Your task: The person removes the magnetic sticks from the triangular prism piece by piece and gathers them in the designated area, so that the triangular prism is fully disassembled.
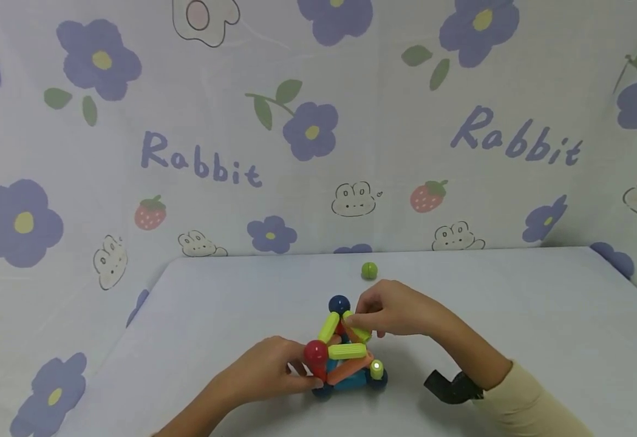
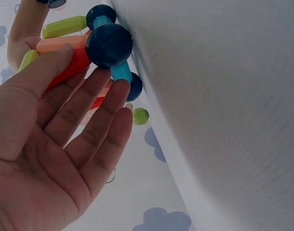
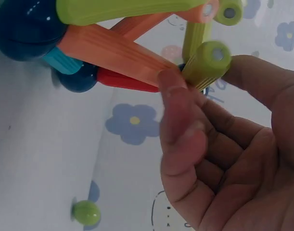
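Left hand [image 1: 273, 369] pinches red rod [image 2: 78, 63], right hand [image 1: 400, 309] lime rod [image 3: 204, 65]; green ball [image 1: 370, 271] lies beyond them

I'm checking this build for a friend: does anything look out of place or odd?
The green ball lies alone toward the back of the table, apart from the built structure. At the structure's front right, a yellow-green rod ends bare, with no ball on its tip, so it looks unfinished. I see no damage.
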### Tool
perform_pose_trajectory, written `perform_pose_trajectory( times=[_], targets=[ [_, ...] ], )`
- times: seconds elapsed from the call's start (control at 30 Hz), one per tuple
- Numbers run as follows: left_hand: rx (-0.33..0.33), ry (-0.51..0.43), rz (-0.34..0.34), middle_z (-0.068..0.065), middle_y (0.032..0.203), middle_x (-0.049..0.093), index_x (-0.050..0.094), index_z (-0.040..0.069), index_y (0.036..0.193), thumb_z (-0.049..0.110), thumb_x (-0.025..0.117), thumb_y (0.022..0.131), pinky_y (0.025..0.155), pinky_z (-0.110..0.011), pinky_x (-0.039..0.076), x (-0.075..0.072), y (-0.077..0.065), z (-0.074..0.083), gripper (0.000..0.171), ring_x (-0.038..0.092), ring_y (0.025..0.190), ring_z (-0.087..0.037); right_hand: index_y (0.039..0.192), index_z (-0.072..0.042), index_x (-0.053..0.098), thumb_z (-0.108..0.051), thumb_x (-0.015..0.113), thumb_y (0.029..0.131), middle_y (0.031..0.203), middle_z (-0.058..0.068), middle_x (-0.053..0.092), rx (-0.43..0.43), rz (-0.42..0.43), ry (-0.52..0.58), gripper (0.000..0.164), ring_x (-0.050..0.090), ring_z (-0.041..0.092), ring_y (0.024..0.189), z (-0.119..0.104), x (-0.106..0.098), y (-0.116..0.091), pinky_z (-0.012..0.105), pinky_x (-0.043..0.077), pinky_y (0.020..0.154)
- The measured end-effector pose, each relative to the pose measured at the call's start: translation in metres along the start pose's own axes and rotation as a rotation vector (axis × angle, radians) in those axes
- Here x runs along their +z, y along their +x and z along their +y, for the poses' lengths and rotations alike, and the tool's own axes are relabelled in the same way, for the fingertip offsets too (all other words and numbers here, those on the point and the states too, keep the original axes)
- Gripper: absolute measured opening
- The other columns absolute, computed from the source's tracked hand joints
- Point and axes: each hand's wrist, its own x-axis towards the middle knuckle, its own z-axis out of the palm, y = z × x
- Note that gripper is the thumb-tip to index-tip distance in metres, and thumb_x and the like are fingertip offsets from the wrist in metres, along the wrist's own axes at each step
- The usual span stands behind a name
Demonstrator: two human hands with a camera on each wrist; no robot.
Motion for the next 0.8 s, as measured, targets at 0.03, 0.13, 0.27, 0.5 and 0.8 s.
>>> perform_pose_trajectory(
  times=[0.03,0.13,0.27,0.5,0.8],
  targets=[
    [0.002,0.001,0.001,0.018,0.087,0.070,0.075,0.015,0.106,0.031,0.078,0.088,0.071,-0.020,0.053,0.000,0.000,0.000,0.024,0.064,0.079,0.001,0.084,-0.013,0.073,-0.028,0.071,0.094,0.070,-0.004,0.066,-0.003,0.001,0.002,0.019,0.064,0.022,0.062,0.000,0.000,0.000,0.032,0.054,0.055],
    [0.009,0.008,0.005,0.017,0.088,0.070,0.075,0.015,0.106,0.031,0.078,0.088,0.071,-0.020,0.053,-0.001,0.000,-0.001,0.024,0.064,0.080,0.001,0.089,-0.011,0.072,-0.023,0.072,0.093,0.073,-0.004,0.067,-0.016,0.006,0.013,0.013,0.066,0.022,0.066,-0.001,-0.001,-0.001,0.030,0.055,0.057],
    [0.007,0.010,0.006,0.017,0.088,0.070,0.075,0.014,0.107,0.031,0.079,0.088,0.071,-0.020,0.053,0.000,0.001,-0.002,0.025,0.064,0.080,0.001,0.093,-0.012,0.071,-0.018,0.074,0.091,0.080,-0.006,0.066,-0.064,0.034,-0.036,0.007,0.063,0.015,0.074,0.001,-0.003,-0.002,0.028,0.056,0.065],
    [0.000,0.014,0.007,0.017,0.088,0.070,0.075,0.014,0.107,0.030,0.079,0.088,0.071,-0.020,0.053,0.001,0.000,-0.001,0.025,0.064,0.079,0.001,0.100,-0.012,0.073,-0.008,0.073,0.091,0.086,-0.008,0.064,-0.120,0.060,-0.120,0.010,0.058,0.014,0.080,0.009,-0.014,-0.004,0.027,0.054,0.070],
    [0.002,0.023,0.016,0.017,0.086,0.070,0.075,0.014,0.105,0.030,0.079,0.088,0.070,-0.020,0.053,0.002,0.000,0.001,0.024,0.064,0.078,0.001,0.098,-0.008,0.074,-0.002,0.072,0.089,0.089,-0.004,0.067,-0.039,0.099,-0.206,0.011,0.060,0.017,0.082,0.038,-0.036,0.000,0.030,0.053,0.071]
  ],
)
